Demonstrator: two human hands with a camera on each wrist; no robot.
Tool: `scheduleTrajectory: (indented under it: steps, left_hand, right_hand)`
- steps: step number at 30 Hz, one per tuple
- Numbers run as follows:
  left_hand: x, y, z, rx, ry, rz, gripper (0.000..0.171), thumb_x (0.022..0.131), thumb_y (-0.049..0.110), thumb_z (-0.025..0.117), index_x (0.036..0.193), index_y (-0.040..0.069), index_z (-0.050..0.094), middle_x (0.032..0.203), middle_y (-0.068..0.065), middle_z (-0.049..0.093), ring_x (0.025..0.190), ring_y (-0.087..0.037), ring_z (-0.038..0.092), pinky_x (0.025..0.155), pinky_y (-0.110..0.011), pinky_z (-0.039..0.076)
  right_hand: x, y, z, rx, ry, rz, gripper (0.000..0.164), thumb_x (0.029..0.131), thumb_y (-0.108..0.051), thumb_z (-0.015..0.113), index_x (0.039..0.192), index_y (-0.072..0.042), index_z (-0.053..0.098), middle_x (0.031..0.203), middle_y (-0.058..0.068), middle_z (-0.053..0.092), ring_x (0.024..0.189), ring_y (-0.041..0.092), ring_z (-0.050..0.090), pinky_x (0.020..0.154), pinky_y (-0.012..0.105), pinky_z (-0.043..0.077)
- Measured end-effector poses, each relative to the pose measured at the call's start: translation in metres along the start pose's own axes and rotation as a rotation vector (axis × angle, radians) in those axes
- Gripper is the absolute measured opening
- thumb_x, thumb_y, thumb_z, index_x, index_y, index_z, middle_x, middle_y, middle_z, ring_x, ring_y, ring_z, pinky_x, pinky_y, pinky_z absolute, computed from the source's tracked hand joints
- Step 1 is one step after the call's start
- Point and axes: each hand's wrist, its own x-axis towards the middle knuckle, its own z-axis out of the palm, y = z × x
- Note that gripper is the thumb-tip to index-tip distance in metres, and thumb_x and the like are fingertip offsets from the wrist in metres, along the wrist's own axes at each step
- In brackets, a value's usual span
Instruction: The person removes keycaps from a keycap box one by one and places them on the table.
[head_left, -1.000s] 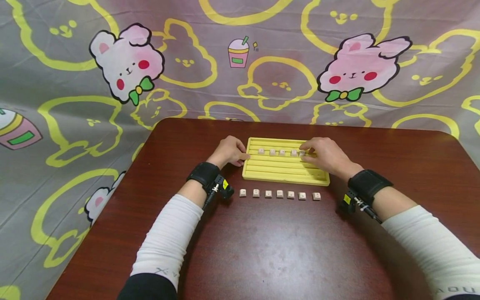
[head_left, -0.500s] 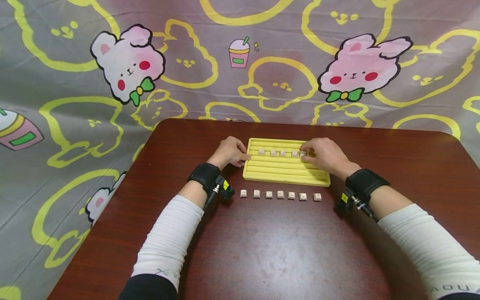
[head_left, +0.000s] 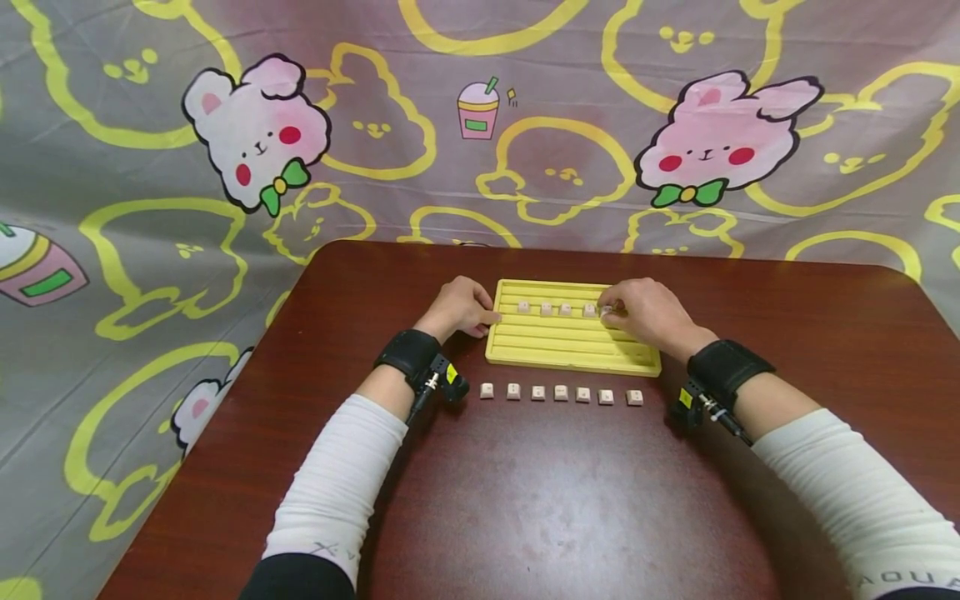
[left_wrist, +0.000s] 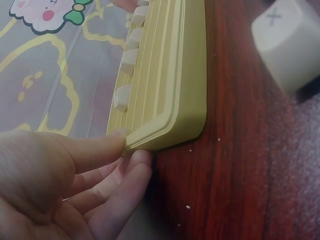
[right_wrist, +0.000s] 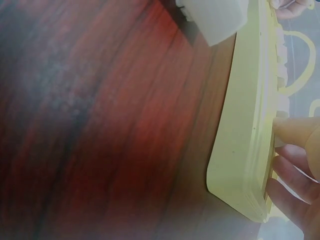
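A yellow ridged tray (head_left: 555, 343) lies on the table. My left hand (head_left: 459, 307) pinches its left edge, thumb on top and fingers below, as the left wrist view shows at the tray's corner (left_wrist: 187, 117). Several cream keycaps (head_left: 546, 309) sit spaced in a row along an upper ridge. At the right end of that row, my right hand (head_left: 648, 312) pinches another keycap (head_left: 607, 310) between thumb and fingers, largely covered by them. In the right wrist view the thumb and fingers (right_wrist: 292, 172) reach over the tray's near side.
In front of the tray, several more keycaps (head_left: 561, 392) form a loose line on the dark red-brown table (head_left: 555, 500). One with an X-like mark (left_wrist: 280, 40) looms close in the left wrist view. Behind the table hangs a patterned cloth (head_left: 405, 192).
My right wrist has shifted slightly to the left while its fingers stay at the row's right-end keycap. The left hand keeps its hold on the tray's edge.
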Motion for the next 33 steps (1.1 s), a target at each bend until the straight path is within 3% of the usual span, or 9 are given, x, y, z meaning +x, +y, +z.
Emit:
scheduleTrajectory:
  steps: [33]
  left_hand:
    - [-0.001,0.005,-0.001,0.009,-0.018,-0.037,0.023,0.089,0.012,0.075,0.105,-0.002,0.066,0.108,-0.019,0.064,0.066,-0.017,0.069,0.063,-0.027,0.063]
  right_hand:
    - [-0.011,-0.003,-0.009,0.054,0.0,-0.012,0.02,0.09,-0.013,0.073,0.109,-0.007,0.073,0.105,0.011,0.073,0.098,0.026,0.067,0.087,0.045,0.058]
